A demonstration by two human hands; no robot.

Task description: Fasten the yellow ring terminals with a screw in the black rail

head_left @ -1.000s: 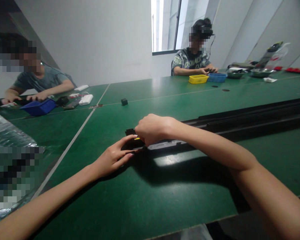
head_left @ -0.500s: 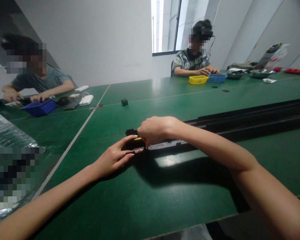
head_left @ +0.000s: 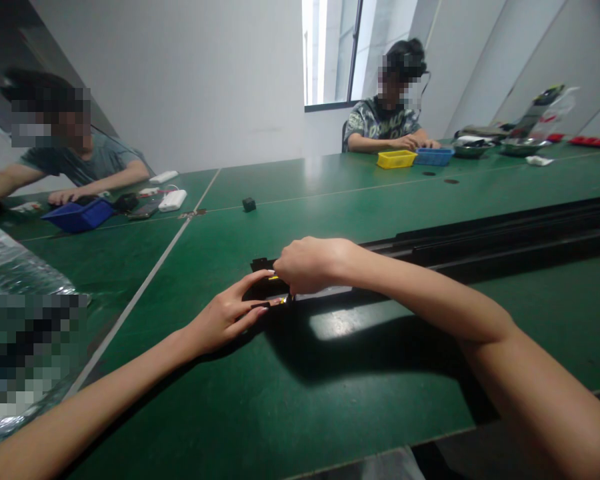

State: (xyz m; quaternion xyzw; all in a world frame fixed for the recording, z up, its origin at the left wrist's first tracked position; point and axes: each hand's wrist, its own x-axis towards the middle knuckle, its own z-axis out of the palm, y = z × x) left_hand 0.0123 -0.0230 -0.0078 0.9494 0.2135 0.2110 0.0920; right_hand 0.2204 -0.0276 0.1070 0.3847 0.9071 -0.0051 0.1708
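Note:
A long black channel-shaped profile lies across the green table, running from the middle out to the right edge. My left hand is closed round its left end, thumb on the near side and fingers on the far side. Small yellow bits show by those fingertips. Over the same end, just right of the left fingertips, my right hand is curled into a fist, knuckles up. Whatever its fingers pinch is hidden beneath the hand.
Past the profile sits a small black cube. A blue bin stands before a co-worker at the left; yellow and light blue baskets are near another at the back. Clear plastic wrapping lies at the left edge.
My right hand has dipped slightly toward me over the profile's end, while my left hand stays put. The left co-worker's arm has reached out toward the left edge.

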